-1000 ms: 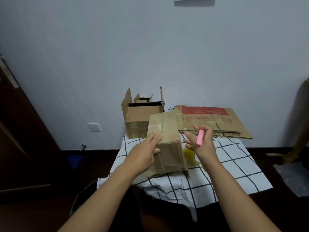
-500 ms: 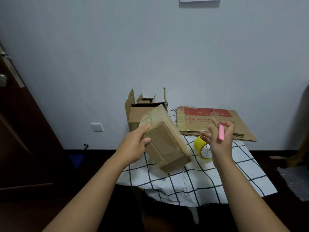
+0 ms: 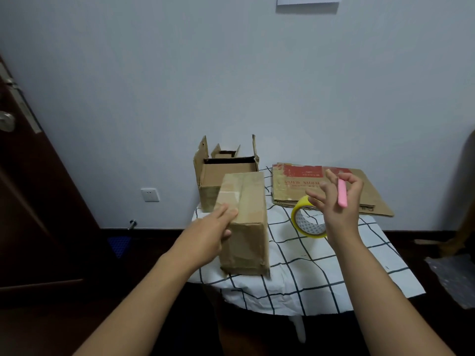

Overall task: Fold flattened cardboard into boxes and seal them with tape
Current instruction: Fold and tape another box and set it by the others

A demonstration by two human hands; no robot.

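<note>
A small worktop (image 3: 303,286) draped in a white cloth with a black grid pattern is seen against a pale wall. At its far right, a stack of flattened brown cardboard sheets with red printing (image 3: 290,191) is laid flat, its right end overhanging the worktop edge. At the far left corner, an open brown cardboard box with upright flaps (image 3: 218,173) is set, and a smaller open box seems to be tucked inside it, though that part is small and dim. Just in front of it, a closed brown cardboard box sealed with clear tape (image 3: 248,227) is stood on the cloth near the worktop's left edge. The left hand (image 3: 205,237) is laid against the sealed box's left side; its grip is loose, with the fingers stretched along the top edge and the thumb against the near face. A yellow-rimmed roll of clear tape (image 3: 307,220) is stood tilted on the cloth to the right of the sealed box, partly hidden by the right hand (image 3: 339,201). That hand is raised above the roll, and a slim pink stick-like tool (image 3: 342,192) is pinched in its grip between thumb and curled fingers, the remaining fingers being spread.
</note>
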